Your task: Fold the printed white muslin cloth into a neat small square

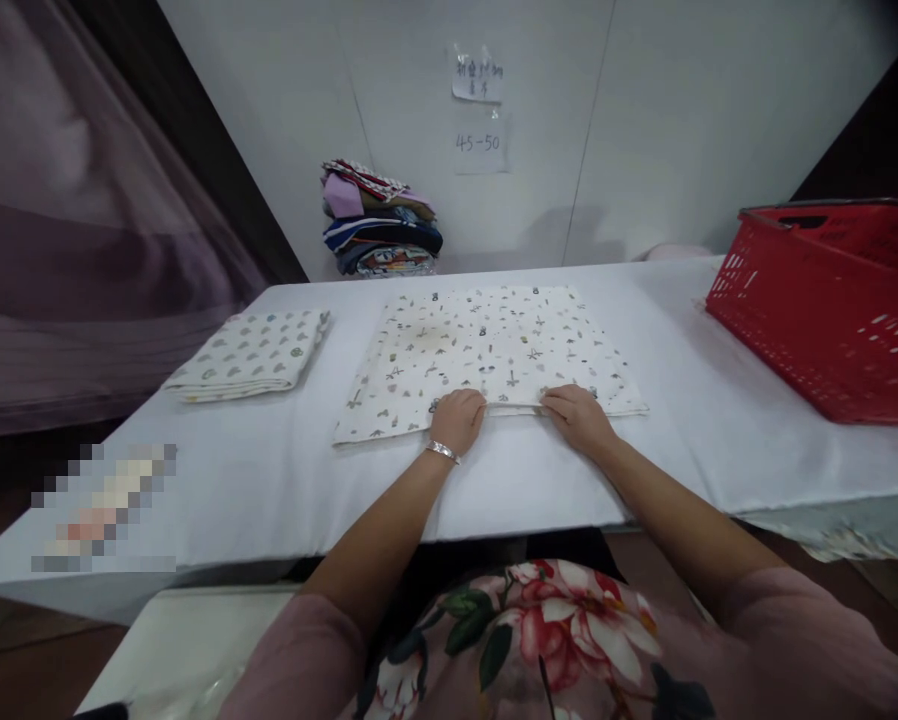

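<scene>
A white cloth (494, 345) with small printed motifs lies spread flat on the table, folded into a rectangle. Along its near edge, my left hand (458, 418) pinches the fabric left of the middle; a silver bracelet circles that wrist. My right hand (576, 415) grips the same edge a little to the right, fingers curled over it. Between the two hands the edge is slightly raised. A brownish stain shows on the upper left of the cloth. The undersides of my fingers are hidden.
To the left lies a folded cloth (258, 350) with a mushroom-like print. Stacked folded fabrics (381, 225) stand by the wall at the back. A red plastic basket (831, 310) occupies the right side of the white-covered table (689, 430). Paper signs (481, 142) hang on the wall. Something pixelated lies at front left.
</scene>
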`<state>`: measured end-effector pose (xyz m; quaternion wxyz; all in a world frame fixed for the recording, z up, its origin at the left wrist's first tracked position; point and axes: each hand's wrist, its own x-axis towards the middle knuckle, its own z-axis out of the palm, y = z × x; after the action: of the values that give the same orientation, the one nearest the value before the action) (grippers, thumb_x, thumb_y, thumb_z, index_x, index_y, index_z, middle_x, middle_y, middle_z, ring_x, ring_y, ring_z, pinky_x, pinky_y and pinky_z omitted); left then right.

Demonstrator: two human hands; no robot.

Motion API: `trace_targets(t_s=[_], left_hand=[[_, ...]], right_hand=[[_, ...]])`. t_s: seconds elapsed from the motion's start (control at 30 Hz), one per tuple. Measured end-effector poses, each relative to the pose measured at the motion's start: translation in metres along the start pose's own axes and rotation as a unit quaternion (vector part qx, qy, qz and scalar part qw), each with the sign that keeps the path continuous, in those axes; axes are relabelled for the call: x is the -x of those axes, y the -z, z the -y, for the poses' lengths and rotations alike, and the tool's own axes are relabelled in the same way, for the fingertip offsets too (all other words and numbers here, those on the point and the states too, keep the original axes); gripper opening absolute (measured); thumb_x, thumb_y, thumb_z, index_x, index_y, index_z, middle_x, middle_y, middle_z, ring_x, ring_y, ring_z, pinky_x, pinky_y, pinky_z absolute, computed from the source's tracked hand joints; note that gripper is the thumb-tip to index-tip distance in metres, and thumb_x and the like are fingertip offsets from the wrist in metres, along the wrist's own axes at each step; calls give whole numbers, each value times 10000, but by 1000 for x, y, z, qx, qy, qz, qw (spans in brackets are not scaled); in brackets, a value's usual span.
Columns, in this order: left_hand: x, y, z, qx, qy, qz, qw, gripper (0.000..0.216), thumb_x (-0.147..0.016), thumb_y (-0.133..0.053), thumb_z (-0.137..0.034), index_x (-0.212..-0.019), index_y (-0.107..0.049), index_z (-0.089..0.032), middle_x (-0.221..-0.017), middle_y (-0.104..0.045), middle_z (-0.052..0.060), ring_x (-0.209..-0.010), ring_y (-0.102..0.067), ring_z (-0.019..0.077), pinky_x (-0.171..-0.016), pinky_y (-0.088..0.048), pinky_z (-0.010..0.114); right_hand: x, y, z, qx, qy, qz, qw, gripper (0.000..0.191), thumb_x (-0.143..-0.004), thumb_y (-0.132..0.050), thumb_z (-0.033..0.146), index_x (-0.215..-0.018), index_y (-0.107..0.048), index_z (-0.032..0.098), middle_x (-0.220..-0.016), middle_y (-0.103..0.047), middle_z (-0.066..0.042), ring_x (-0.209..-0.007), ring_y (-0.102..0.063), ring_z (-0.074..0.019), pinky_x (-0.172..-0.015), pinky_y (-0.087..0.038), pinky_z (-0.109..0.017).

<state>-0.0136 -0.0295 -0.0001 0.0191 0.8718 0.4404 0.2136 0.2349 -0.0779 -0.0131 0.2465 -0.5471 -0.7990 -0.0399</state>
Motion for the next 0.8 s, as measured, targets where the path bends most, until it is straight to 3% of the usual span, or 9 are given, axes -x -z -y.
trace_targets(t_s=[0.1,0.33,0.63,0.8], left_hand=[[-1,0,0,-12,-10,-14,1000,233,-894,-415,-217,-932,-645,-220,-1058,-627,54,-1002,-522,188,-845,-394,351],[6,1,-2,-42,-50,16,998,239,-881,-432,-187,-862,-666,-229,-983,-629,58,-941,-508,201,-774,-379,357],[5,6,-2,-54,-12,-2,998,260,-907,-405,-225,-863,-659,-252,-926,-628,45,-877,-497,195,-746,-343,351],[5,3,1,-51,-16,-15,998,237,-909,-402,-222,-920,-638,-246,-900,-630,38,-865,-505,190,-741,-351,336]], right_hand=[[0,2,2,21,-19,-16,999,309,-932,-388,273,-1001,-685,217,-1048,-636,-90,-967,-515,-215,-848,-377,-358],[2,0,3,35,-6,36,999,288,-915,-416,229,-952,-702,225,-982,-630,-82,-928,-494,-212,-805,-369,-335],[3,3,8,16,-9,51,999,309,-915,-390,211,-1009,-683,217,-1033,-623,-88,-984,-488,-228,-841,-365,-358],[2,1,7,21,-16,20,999,317,-936,-378,261,-981,-685,201,-1001,-635,-91,-945,-505,-215,-819,-366,-337]])
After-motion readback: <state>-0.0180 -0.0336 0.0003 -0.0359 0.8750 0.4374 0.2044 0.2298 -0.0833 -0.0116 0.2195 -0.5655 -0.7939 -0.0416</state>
